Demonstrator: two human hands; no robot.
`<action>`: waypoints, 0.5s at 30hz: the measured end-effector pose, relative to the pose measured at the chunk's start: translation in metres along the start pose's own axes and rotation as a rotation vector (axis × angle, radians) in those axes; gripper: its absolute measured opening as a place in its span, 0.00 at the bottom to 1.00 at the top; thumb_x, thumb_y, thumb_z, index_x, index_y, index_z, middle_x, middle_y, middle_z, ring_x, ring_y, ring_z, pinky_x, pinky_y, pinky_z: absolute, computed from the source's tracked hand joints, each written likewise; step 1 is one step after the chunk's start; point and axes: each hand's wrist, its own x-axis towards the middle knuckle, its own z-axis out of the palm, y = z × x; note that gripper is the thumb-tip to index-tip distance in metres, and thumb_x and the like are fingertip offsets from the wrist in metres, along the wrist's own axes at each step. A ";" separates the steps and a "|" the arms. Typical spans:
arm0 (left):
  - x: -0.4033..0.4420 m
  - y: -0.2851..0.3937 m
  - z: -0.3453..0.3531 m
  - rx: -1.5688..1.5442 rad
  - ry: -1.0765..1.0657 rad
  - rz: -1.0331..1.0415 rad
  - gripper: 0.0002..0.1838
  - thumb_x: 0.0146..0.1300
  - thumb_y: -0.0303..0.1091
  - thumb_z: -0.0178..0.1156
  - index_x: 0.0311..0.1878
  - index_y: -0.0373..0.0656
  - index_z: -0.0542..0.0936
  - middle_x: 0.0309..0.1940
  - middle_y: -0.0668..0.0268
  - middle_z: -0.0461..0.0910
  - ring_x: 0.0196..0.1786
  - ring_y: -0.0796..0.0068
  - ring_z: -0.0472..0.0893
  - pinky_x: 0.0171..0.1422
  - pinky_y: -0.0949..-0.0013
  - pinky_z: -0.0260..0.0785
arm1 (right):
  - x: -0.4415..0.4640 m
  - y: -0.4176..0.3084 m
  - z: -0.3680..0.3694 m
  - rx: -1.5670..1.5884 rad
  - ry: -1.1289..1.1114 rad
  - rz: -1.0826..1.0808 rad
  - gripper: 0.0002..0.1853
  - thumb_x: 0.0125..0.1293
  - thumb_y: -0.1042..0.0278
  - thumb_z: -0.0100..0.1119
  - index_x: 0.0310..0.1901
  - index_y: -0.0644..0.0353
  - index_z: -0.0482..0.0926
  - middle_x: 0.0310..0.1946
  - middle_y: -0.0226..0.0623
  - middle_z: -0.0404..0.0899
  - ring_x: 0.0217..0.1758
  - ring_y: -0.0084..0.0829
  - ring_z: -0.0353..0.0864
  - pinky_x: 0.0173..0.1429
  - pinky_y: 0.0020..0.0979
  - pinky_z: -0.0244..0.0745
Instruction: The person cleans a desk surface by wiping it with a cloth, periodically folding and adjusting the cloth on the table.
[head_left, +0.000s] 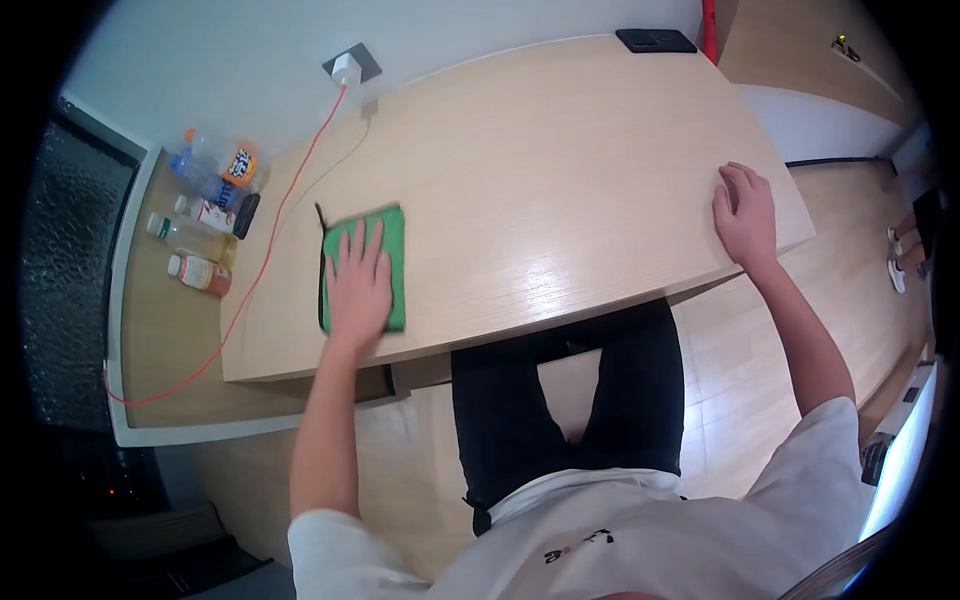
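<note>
My left hand lies flat on a green zip pouch, fingers spread and pointing away from me. A dark zipper runs along the pouch's left edge, with a small pull sticking out at the top left corner. The pouch rests on the left part of the light wooden table, and my palm covers its middle. Over at the table's right edge, my right hand rests on the surface with fingers loosely curved and the thumb apart. Nothing shows between its fingers.
Several drink bottles stand on a ledge left of the table. A red cable runs from a white plug across the table's left side. A dark phone-like object lies at the far right corner. Another person's feet show at right.
</note>
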 end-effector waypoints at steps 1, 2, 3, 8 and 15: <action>-0.026 0.004 -0.007 -0.010 -0.013 0.006 0.29 0.82 0.44 0.42 0.83 0.55 0.63 0.85 0.59 0.57 0.86 0.49 0.53 0.87 0.38 0.39 | 0.000 -0.001 -0.001 -0.007 -0.004 0.001 0.15 0.70 0.66 0.60 0.55 0.62 0.81 0.61 0.46 0.81 0.64 0.50 0.77 0.70 0.47 0.72; -0.046 0.007 -0.013 -0.019 -0.026 0.013 0.29 0.81 0.43 0.43 0.83 0.54 0.64 0.85 0.58 0.57 0.86 0.48 0.53 0.88 0.38 0.39 | 0.000 -0.002 -0.001 -0.016 -0.003 0.002 0.15 0.70 0.66 0.60 0.55 0.62 0.81 0.61 0.45 0.81 0.64 0.50 0.77 0.69 0.47 0.72; -0.060 0.011 -0.016 -0.012 -0.024 0.009 0.29 0.81 0.43 0.43 0.83 0.55 0.64 0.84 0.58 0.57 0.86 0.48 0.53 0.88 0.38 0.39 | -0.001 -0.003 -0.002 -0.028 0.000 0.005 0.15 0.70 0.66 0.60 0.55 0.62 0.81 0.60 0.45 0.81 0.64 0.50 0.77 0.69 0.47 0.72; -0.056 0.018 -0.019 0.011 -0.042 -0.019 0.29 0.81 0.41 0.43 0.83 0.55 0.64 0.85 0.59 0.57 0.86 0.48 0.53 0.88 0.38 0.38 | -0.002 -0.007 -0.007 -0.045 0.015 0.017 0.15 0.70 0.66 0.60 0.55 0.62 0.81 0.60 0.45 0.81 0.64 0.49 0.77 0.68 0.46 0.72; 0.064 0.019 0.010 0.049 0.025 -0.032 0.28 0.83 0.45 0.39 0.83 0.56 0.63 0.85 0.60 0.57 0.86 0.50 0.55 0.86 0.34 0.42 | -0.005 -0.016 -0.014 -0.043 0.004 0.040 0.16 0.68 0.66 0.62 0.55 0.62 0.81 0.60 0.45 0.81 0.63 0.50 0.77 0.67 0.47 0.72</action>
